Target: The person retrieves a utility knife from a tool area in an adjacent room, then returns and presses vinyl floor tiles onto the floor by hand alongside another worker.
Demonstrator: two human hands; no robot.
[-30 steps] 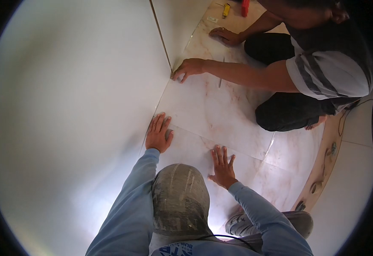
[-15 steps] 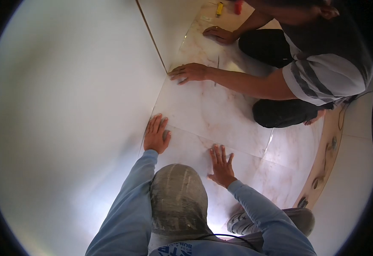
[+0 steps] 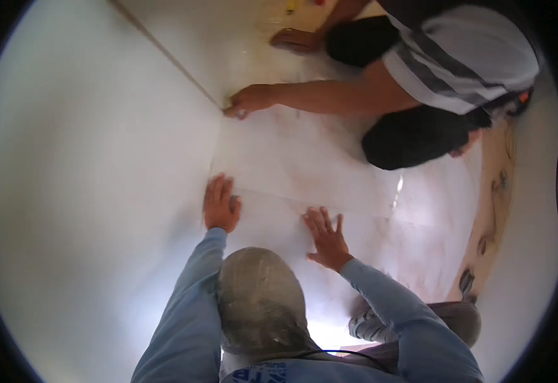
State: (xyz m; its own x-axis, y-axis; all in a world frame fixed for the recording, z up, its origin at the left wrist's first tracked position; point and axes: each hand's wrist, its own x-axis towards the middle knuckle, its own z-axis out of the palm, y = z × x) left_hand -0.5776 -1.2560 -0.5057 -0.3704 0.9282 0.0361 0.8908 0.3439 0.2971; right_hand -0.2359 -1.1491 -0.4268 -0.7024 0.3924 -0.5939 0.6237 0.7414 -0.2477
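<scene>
My left hand [image 3: 221, 209] lies flat with fingers stretched, at the edge where the near marble-look floor tile [image 3: 272, 236] meets the white wall [image 3: 100, 191]. Its fingertips reach about as far as the seam between this tile and the far tile [image 3: 304, 150]. On the same near tile rests my right hand [image 3: 329, 239], palm down and fingers spread, its tips just short of the seam. Neither hand holds anything. Between my arms my knee [image 3: 260, 300] juts up in worn grey trousers.
Opposite, a co-worker squats on the far tile. One of their hands [image 3: 253, 100] touches the wall corner; the other hand [image 3: 295, 41] rests farther back. A yellow object [image 3: 291, 6] lies beyond. A brown strip [image 3: 490, 217] with small dark items runs along the right side.
The view has tilted and blurred, shifting the scene slightly left. My hands stay flat on the tile. The co-worker's near hand has curled its fingers at the wall corner.
</scene>
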